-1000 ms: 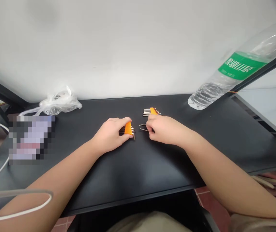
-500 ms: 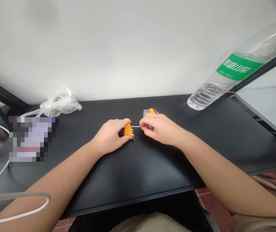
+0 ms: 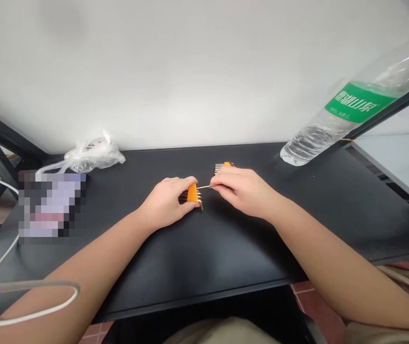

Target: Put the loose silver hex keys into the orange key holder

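Observation:
My left hand [image 3: 166, 203] is closed round an orange hex key holder [image 3: 192, 192] that rests on the black table [image 3: 197, 253], with several metal keys sticking out of it to the right. My right hand [image 3: 242, 190] pinches a thin metal hex key [image 3: 203, 187], whose left tip sits at the holder's top edge. A second orange holder with keys [image 3: 223, 166] lies just behind my right hand, partly hidden by the fingers.
A clear water bottle with a green label [image 3: 355, 112] stands at the back right. A crumpled plastic bag [image 3: 91, 155] lies at the back left, beside a blurred flat object [image 3: 50, 205]. A white cable [image 3: 21, 294] loops at the near left.
My right hand picked a loose hex key off the table and brought it left to the holder in my left hand. The left hand stayed put.

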A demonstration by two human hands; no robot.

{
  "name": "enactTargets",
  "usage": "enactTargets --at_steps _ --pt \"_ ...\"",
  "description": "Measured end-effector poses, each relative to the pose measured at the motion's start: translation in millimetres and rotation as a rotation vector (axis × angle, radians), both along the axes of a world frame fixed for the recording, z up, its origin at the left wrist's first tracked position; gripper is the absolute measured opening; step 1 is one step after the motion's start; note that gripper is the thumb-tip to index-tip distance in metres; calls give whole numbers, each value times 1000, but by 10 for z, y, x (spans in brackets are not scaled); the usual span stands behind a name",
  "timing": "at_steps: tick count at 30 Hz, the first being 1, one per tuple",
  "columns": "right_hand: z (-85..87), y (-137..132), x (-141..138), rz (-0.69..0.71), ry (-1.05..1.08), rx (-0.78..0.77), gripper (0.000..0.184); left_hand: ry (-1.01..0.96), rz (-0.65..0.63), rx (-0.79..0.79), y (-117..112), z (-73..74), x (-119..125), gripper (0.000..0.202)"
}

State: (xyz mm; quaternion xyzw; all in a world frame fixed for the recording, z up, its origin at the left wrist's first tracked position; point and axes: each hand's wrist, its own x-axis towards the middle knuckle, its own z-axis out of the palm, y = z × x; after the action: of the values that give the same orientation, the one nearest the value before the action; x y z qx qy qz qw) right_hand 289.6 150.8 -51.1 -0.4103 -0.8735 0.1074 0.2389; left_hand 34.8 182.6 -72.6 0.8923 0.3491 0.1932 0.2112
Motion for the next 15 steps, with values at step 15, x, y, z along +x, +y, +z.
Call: enactTargets --at_steps 15 --pt "-105 11 -123 32 562 -566 16 -139 -109 38 -21 27 -12 40"
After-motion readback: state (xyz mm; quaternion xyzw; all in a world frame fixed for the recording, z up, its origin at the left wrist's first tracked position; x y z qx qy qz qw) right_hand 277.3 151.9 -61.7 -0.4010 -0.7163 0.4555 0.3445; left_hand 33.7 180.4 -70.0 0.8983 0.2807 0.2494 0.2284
